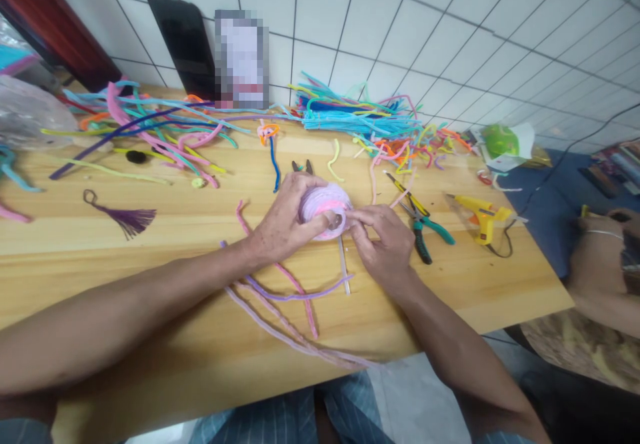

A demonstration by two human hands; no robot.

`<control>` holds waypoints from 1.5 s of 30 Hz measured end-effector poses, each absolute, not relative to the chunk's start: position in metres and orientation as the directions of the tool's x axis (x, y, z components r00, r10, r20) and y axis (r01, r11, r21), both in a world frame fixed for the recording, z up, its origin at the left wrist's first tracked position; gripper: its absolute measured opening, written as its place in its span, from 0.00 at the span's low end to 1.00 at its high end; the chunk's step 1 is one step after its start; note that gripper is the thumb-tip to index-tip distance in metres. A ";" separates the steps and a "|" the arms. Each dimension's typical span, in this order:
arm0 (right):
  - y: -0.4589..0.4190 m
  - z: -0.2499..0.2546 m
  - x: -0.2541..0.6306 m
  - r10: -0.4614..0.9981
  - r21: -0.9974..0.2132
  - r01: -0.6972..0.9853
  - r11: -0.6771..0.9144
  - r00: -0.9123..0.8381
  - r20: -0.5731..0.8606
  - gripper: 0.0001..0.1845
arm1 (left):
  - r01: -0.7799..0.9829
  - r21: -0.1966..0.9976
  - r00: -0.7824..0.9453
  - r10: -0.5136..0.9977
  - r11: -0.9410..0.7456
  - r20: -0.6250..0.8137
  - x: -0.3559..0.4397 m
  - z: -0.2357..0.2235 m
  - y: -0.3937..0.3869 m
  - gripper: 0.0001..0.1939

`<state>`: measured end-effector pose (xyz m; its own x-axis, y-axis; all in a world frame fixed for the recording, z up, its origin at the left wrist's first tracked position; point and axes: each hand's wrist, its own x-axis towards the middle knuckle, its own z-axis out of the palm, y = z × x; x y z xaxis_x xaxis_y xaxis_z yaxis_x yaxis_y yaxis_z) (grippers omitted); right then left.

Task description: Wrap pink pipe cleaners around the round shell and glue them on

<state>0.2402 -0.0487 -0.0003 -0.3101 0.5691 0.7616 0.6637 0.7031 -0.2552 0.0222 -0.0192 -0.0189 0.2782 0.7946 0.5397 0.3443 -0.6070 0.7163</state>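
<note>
A round lilac-and-pink coil of pipe cleaners (323, 199) is held just above the wooden table. My left hand (285, 217) wraps around its left side, with the thumb reaching to the small ring opening at its front. At the right edge of that ring, the fingers of my right hand (385, 241) are pinched together; their tips touch the coil, and any loose end between them is too small to make out. Under the hands lie a purple pipe cleaner (280, 297), a pink pipe cleaner (305, 301) and a clear glue stick (344, 267).
Right of my hands lie green-handled pliers (423, 231), a yellow cutter knife (407, 194) and a yellow glue gun (483, 217) with its cord. Bundled pipe cleaners (360, 121) line the tiled wall. A purple tassel (127, 221) lies left. Another person's arm (600, 271) shows at right.
</note>
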 end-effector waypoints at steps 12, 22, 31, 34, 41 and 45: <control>-0.050 0.000 0.236 0.584 -0.296 0.640 0.709 -0.299 0.755 0.16 | 0.363 0.710 0.244 0.797 -0.603 0.552 0.024 -0.020 -0.021 0.22; -0.051 -0.001 0.235 0.573 -0.288 0.633 0.719 -0.304 0.761 0.15 | 0.365 0.723 0.234 0.809 -0.587 0.538 0.024 -0.019 -0.022 0.22; -0.055 -0.003 0.233 0.558 -0.236 0.639 0.732 -0.364 0.746 0.23 | 0.279 0.844 0.251 0.883 -0.457 0.395 0.023 -0.018 -0.018 0.28; -0.056 -0.005 0.232 0.574 -0.227 0.649 0.726 -0.390 0.720 0.26 | 0.323 0.804 0.308 0.858 -0.500 0.410 0.021 -0.015 -0.015 0.30; -0.055 -0.009 0.228 0.575 -0.207 0.684 0.700 -0.367 0.731 0.23 | 0.338 0.744 0.381 0.807 -0.576 0.451 0.016 -0.012 -0.012 0.24; -0.055 -0.009 0.228 0.584 -0.226 0.676 0.701 -0.363 0.726 0.24 | 0.326 0.758 0.389 0.811 -0.565 0.437 0.014 -0.013 -0.011 0.23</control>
